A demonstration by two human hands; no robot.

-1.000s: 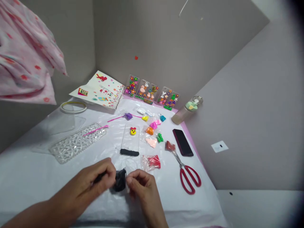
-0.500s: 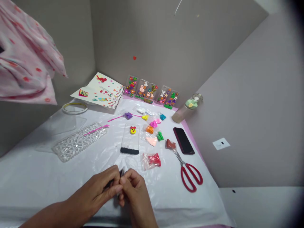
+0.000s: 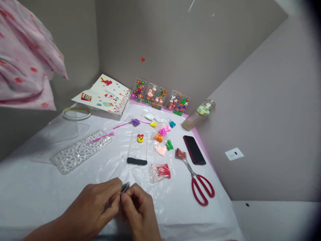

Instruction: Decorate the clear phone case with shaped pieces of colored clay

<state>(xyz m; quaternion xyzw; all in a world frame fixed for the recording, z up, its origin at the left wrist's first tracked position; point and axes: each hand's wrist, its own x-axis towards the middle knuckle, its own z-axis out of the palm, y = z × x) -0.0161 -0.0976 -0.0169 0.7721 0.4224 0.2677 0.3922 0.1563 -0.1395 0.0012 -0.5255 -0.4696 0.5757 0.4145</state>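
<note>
- In hand: a two-handed job on a small dark packet [image 3: 125, 187], held low over the near side of the bench [image 3: 25, 190], short of the clear case [image 3: 137, 149]. Reads as working the packet's edge; can't tell opening from sealing.
- Left hand [image 3: 94, 204]: fingers curled in, thumb against them, pinching the packet's left side.
- Right hand [image 3: 140, 207]: thumb and index nipped together at the packet's near edge, right next to the left fingertips. No real gap in either grip.
- Next move, my read: calls for both pinches kept firm and fine fingertip control along that edge. Thin film could slip.
- Case lies flat beyond the hands, black strip [image 3: 136, 161] across its near end, yellow chick face [image 3: 140, 138] nearer the far end. Red clay bag [image 3: 161, 172] just right of it, scissors [image 3: 193, 174] further right.
- Hidden: most of the packet, behind the fingers; contents unreadable. Contact points partly covered.
- Cut off: forearms at bottom edge, pink cloth [image 3: 27, 60] at left.
- Hard to see: clear pieces [image 3: 62, 130] at left, faint against the white cover.
</note>
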